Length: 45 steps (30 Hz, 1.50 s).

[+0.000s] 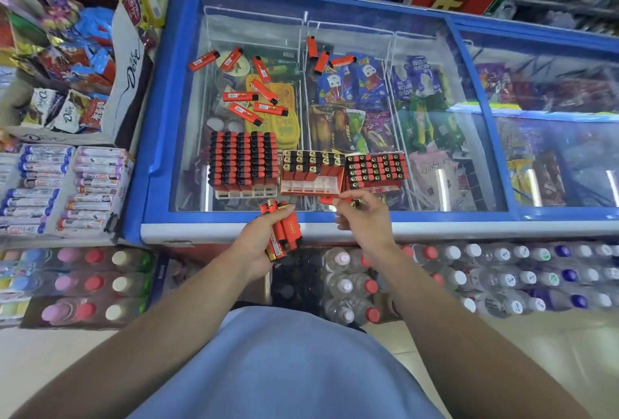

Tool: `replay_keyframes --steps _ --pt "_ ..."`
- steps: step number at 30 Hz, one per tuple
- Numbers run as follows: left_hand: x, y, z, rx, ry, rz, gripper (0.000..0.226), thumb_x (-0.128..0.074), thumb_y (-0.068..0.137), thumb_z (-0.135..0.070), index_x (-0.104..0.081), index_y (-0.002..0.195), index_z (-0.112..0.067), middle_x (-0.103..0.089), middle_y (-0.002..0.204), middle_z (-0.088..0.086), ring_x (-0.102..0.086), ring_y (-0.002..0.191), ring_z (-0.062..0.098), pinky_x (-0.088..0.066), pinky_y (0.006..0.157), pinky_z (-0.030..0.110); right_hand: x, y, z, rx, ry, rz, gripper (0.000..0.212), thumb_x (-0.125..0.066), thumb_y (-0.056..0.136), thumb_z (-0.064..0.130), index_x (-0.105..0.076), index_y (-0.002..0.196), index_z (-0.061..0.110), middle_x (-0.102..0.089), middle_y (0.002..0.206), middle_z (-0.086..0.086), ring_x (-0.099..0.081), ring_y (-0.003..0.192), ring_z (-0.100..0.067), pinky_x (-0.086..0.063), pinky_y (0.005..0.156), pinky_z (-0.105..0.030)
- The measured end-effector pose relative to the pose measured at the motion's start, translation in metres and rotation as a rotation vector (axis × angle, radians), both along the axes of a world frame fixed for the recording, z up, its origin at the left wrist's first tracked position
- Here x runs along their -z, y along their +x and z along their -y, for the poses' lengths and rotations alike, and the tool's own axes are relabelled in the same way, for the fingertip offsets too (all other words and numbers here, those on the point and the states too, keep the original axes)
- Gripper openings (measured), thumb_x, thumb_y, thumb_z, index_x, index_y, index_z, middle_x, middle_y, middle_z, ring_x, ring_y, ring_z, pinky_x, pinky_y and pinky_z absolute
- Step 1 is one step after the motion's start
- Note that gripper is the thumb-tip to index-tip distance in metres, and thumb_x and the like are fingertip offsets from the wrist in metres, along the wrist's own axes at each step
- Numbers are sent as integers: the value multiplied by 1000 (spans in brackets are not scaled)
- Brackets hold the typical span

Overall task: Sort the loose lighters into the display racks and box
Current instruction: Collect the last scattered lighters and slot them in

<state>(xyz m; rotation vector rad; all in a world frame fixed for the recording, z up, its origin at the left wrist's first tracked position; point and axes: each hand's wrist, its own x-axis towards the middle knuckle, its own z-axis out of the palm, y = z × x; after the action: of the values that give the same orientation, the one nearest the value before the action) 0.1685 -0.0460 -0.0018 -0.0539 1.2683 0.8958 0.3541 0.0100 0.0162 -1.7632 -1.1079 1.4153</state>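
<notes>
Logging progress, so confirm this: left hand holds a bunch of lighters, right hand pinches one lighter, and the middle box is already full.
Wrong on the box: the head view shows its front rows empty. The left hand does hold a bunch of lighters, and the right hand pinches one lighter.

Glossy red plastic lighters (pixel 239 97) with brassy metal tops lie on the freezer's smooth, reflective glass lid (pixel 435 90), framed in shiny blue plastic; the racks (pixel 244 164) look plastic
</notes>
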Motion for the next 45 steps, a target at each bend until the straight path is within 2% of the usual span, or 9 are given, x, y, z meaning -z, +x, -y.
replay_keyframes --steps 6,12,17,24,28,31,36,41,45 --pt "0 -15 5 -41 13 7 47 -70 89 -26 -64 133 -10 -71 106 12 -69 81 22 -57 61 32 11 -30 -29 -120 55 99 22 -72 93 35 -66 111 24 -77 83 2 -75 71 -17 -62 81 -48" --pt "-2 -24 11 -60 20 19 42 -69 91 -25 -66 130 -10 -72 105 11 -69 82 22 -58 63 33 19 -41 -42 -161 -17 106 31 -50 107 23 -56 136 16 -73 102 1 -74 80 -24 -61 87 -46" --pt "-4 -27 16 -54 27 27 43 -72 90 -24 -66 130 -9 -73 102 12 -69 82 22 -56 61 31 22 -46 -45 19 -53 -4 23 -52 107 21 -60 128 14 -74 96 -8 -69 72 -25 -63 80 -42" --pt "-10 -30 16 -45 64 9 37 -75 90 -24 -69 124 -10 -75 90 7 -68 76 20 -55 68 31 10 -49 -50 183 20 105 16 -67 99 21 -56 100 8 -74 83 -15 -68 47 -22 -58 52 -32" --pt "-10 -34 14 -72 72 8 34 -75 91 -24 -70 122 -11 -77 86 5 -71 71 18 -57 65 31 -7 -57 -29 -107 82 262 34 -74 90 45 -62 96 14 -69 78 -4 -65 57 -11 -58 58 -28" --pt "-10 -36 12 -122 67 -13 29 -74 92 -24 -71 117 -10 -78 86 6 -72 67 17 -56 55 27 -25 -71 3 -459 -150 159 42 -76 84 55 -65 96 16 -71 85 -4 -64 62 -13 -55 51 -27" --pt "-3 -39 10 -149 54 -37 34 -79 87 -23 -72 117 -6 -79 100 12 -76 77 23 -60 65 33 -14 -86 31 -475 -287 18 30 -78 90 33 -62 104 13 -77 89 -7 -71 67 -19 -62 57 -37" --pt "0 -42 12 -185 -3 -104 34 -82 85 -24 -71 114 -9 -79 91 6 -73 73 17 -58 62 31 -7 -83 22 -330 -1 208 12 -76 91 29 -74 97 18 -71 76 6 -70 64 -13 -59 63 -28" --pt "5 -51 17 -186 -46 -86 29 -77 89 -20 -70 114 -7 -77 91 7 -72 74 17 -56 59 31 0 -86 5 -414 243 453 17 -75 91 32 -78 101 19 -72 88 10 -64 75 -7 -51 70 -21"
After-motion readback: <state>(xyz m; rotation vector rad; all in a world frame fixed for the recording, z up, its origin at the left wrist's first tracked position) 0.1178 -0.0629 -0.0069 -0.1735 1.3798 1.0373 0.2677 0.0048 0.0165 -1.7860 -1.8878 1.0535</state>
